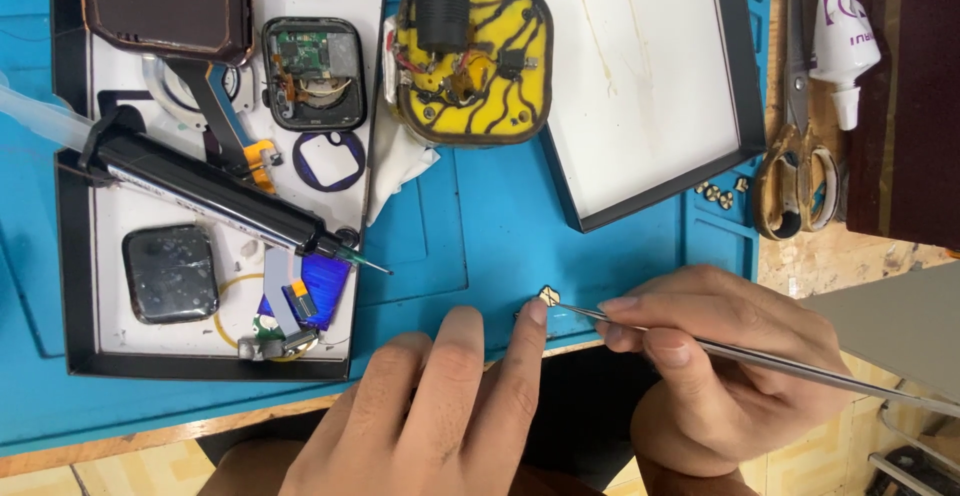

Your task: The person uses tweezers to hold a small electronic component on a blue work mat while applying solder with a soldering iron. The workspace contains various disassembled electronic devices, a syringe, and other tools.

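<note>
My right hand (715, 356) pinches thin metal tweezers (760, 356) whose tips reach a tiny pale metal part (549, 295) on the blue work mat (480, 226). My left hand (440, 406) lies flat at the mat's front edge. Its fingertip rests just below that small part and touches or nearly touches it. The hand holds nothing.
A black-rimmed white tray (75, 286) at left holds a black syringe (210, 191), a smartwatch body (313, 73), screens and flex cables. A yellow heating pad (470, 61) and a second tray (650, 66) lie behind. Scissors (795, 156), a glue tube (845, 36) and small screws (715, 193) are at right.
</note>
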